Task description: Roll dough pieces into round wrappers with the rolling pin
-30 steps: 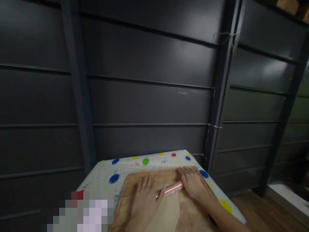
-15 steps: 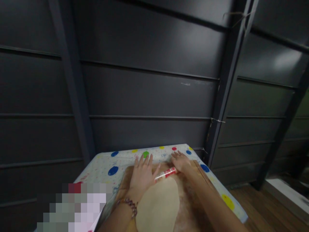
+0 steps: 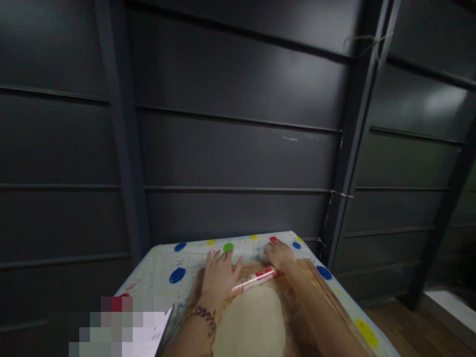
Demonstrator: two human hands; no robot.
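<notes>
A rolling pin [image 3: 256, 279] with a shiny clear wrap and a red-and-white label lies across the far edge of a flat, pale sheet of dough [image 3: 251, 322]. My left hand [image 3: 218, 275], with a beaded bracelet at the wrist, lies over the pin's left end, palm down and fingers apart. Over its right end rests my right hand [image 3: 280, 255], fingers stretched forward past the pin. Both ends of the pin are hidden under the hands. Beneath the dough is a wooden board [image 3: 315, 276].
The board stands on a table whose white cloth [image 3: 159, 267] has coloured balloon prints. Dark metal wall panels [image 3: 238, 158] rise right behind the table. A pixelated patch covers the lower left, beside a pale sheet-like thing [image 3: 158, 329]. Wooden floor [image 3: 394, 317] shows at right.
The whole view has shifted, so the table sits slightly lower and farther right. My left hand's fingers look more bent, and more of the pin shows beside it.
</notes>
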